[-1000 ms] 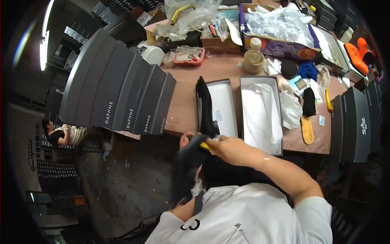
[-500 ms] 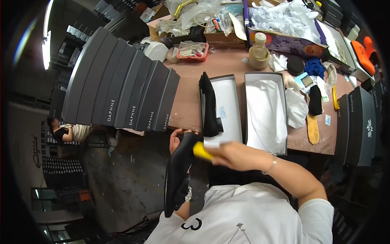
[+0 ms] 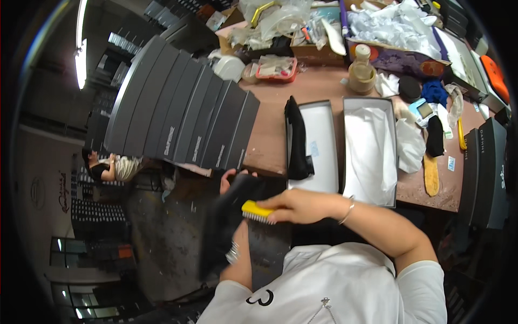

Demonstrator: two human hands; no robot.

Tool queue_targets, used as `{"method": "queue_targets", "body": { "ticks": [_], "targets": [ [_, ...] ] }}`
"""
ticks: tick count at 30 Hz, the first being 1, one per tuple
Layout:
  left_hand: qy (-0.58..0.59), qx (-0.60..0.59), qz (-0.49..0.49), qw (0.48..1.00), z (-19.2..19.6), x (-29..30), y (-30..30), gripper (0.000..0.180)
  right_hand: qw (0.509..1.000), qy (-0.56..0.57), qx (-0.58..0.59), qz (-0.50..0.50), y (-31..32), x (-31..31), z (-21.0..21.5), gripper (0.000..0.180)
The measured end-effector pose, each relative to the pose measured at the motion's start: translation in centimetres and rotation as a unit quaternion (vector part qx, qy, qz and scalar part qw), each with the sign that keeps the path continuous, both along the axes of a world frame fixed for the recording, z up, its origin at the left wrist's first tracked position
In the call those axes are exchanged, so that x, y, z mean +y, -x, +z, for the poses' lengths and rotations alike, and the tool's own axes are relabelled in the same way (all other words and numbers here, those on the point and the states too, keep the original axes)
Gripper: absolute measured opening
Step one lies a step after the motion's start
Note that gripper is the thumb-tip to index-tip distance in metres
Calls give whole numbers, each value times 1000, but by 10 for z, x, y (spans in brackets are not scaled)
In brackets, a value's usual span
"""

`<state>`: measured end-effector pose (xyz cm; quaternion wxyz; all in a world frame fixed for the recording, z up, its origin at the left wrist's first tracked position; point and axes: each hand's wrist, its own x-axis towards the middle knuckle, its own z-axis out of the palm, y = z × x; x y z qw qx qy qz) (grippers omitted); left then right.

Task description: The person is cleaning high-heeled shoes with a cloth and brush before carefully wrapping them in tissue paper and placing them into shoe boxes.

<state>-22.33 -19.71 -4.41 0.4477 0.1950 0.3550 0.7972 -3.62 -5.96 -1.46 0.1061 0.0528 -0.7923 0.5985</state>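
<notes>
My right hand (image 3: pixel 297 206) grips a yellow brush (image 3: pixel 256 209) with pale bristles, held beside a black shoe (image 3: pixel 221 229). The shoe is smeared by motion, so its exact shape is hard to read. My left hand (image 3: pixel 229 180) holds it from behind; a few curled fingers show past its upper end, while the rest of the hand is hidden. Another black shoe (image 3: pixel 297 143) lies along the left side of an open grey box part with a white inside (image 3: pixel 322 129), on the table. To its right is an open box (image 3: pixel 346 162) with white paper (image 3: pixel 369 146) in it.
Dark grey shoe boxes (image 3: pixel 178 108) stand stacked at the left; more boxes (image 3: pixel 488 173) stand right. A jar (image 3: pixel 361 75), a red tray (image 3: pixel 276 69), cloths and a yellowish insole (image 3: pixel 431 175) lie on the pink table (image 3: pixel 318 86). Another person (image 3: pixel 108 166) sits far left.
The held shoe has moved left and blurred. The brush has shifted slightly left and down, its bristles now showing. The whole scene has slid right in view.
</notes>
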Motion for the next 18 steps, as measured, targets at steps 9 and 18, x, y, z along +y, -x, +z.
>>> {"method": "queue_targets", "body": {
  "ticks": [9,18],
  "targets": [
    [-22,27,102,994,5,-5,-11,44,988,118,-45,-92,31,-30,-8,41],
    [-8,19,92,996,5,10,-26,43,947,-235,-43,-215,6,-20,15,42]
  ]
}}
